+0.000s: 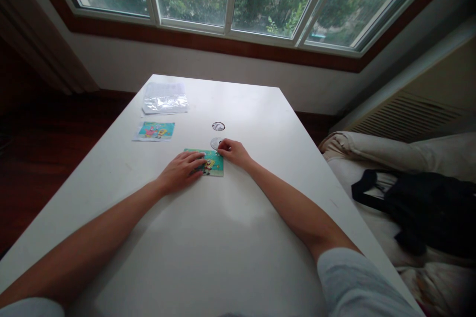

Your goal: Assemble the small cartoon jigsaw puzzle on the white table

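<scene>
A teal cartoon picture card [213,166] with a yellow square figure lies flat on the white table [219,237]. My left hand [182,171] rests over its left part, fingers stretched out and slightly apart, covering much of the picture. My right hand [231,151] is at the card's upper right corner, thumb and fingers pinched together. Whatever is in that pinch is too small to make out. Just behind these fingertips sits a small, round, clear dish [214,142], partly hidden by the hand. A dark-rimmed round piece [218,127] with pale contents or a pale pattern lies beyond it.
Another cartoon picture [156,131] lies on white paper at the left. Behind it is a shiny clear plastic packet [165,99] on papers. A sofa with dark clothing [431,208] stands along the table's right side. A window wall closes off the far end.
</scene>
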The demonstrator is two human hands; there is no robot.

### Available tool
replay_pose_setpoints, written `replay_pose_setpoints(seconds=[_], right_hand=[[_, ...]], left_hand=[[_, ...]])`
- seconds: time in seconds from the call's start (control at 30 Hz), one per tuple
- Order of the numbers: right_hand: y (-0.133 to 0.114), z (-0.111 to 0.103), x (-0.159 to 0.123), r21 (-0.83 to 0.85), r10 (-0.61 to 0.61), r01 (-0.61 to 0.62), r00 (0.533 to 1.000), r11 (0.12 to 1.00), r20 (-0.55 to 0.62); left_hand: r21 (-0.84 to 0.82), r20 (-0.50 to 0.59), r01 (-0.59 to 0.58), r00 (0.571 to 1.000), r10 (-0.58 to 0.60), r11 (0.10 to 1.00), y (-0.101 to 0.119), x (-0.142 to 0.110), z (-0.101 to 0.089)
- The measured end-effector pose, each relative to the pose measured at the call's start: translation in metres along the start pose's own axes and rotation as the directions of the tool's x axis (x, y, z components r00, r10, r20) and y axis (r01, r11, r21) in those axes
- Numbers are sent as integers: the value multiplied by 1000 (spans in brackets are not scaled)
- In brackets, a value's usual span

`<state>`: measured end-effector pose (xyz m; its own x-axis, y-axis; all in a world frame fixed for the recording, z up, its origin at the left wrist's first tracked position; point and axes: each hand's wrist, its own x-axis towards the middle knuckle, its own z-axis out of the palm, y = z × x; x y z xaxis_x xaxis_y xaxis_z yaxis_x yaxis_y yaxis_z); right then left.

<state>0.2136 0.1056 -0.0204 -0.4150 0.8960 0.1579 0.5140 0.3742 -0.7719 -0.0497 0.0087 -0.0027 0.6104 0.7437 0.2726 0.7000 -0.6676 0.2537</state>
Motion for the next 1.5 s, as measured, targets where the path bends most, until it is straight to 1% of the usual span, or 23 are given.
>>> replay_pose_setpoints(seconds=[0.2, 0.27, 0.33, 0.43, 0.53, 0.73, 0.83, 1.0, 1.03, 1.13, 1.17, 1.23, 1.3, 1.4, 1.43, 1.5], right_hand=[[-4, -3, -2, 8, 5, -5, 1000, 1000, 27], [-6, -3, -2, -18, 5, -5, 999, 1000, 35], [-8, -3, -2, -70, -4, 5, 1000, 998, 20], [-9, -1, -1, -161, -54, 52, 998, 986, -8], [-9, 1, -1, -218, -101, 97, 995, 971, -5], [-11, 4, -4, -321, -137, 131, 991, 938, 4], [-13, 3, -8, -370, -180, 165, 984, 914, -6], [-15, -2, -12, -410, -256, 209, 965, 888, -63], [-15, -3, -13, -413, -258, 215, 965, 885, -50], [-15, -2, -15, -434, -248, 240, 968, 869, 38], [-15, -2, -15, -446, -252, 249, 966, 860, 53], [-16, -1, -17, -469, -274, 263, 961, 843, 46], [-20, -1, -19, -475, -300, 281, 953, 834, 36], [-29, 4, -26, -467, -320, 315, 945, 826, 71], [-33, 7, -29, -470, -322, 327, 942, 820, 94], [-41, 17, -38, -486, -308, 342, 939, 804, 150]], left_hand=[[0, -1, 5, 1000, -5, 1000, 1, 0, -1], [-5, -5, 2, 1000, -2, 1000, 1, 0, -1], [-5, -6, 0, 1000, 0, 1000, 1, 0, 0], [-13, -11, 0, 1000, 0, 1000, 0, -1, 0], [-19, -12, -1, 1000, 1, 1000, 0, 0, 1], [-2, -4, -1, 1000, 1, 1000, -1, 0, 2], [9, 6, 3, 1000, -3, 1000, -1, 0, 1], [-8, 11, 1, 1000, -1, 1000, -1, -1, 0], [-13, 10, 1, 1000, 0, 1000, -1, -1, 0], [-13, 8, -1, 1000, 1, 1000, -1, -1, 1], [-9, 9, -3, 1000, 3, 1000, -1, -1, 2], [0, 2, -3, 1000, 3, 1000, -2, -2, 2], [16, -31, 36, 999, -36, 999, -4, -3, 3], [55, -111, 181, 978, -175, 982, -10, -4, 3], [66, -124, 221, 969, -212, 973, -12, -5, 3], [88, -111, 248, 965, -238, 965, -15, -6, 4]])
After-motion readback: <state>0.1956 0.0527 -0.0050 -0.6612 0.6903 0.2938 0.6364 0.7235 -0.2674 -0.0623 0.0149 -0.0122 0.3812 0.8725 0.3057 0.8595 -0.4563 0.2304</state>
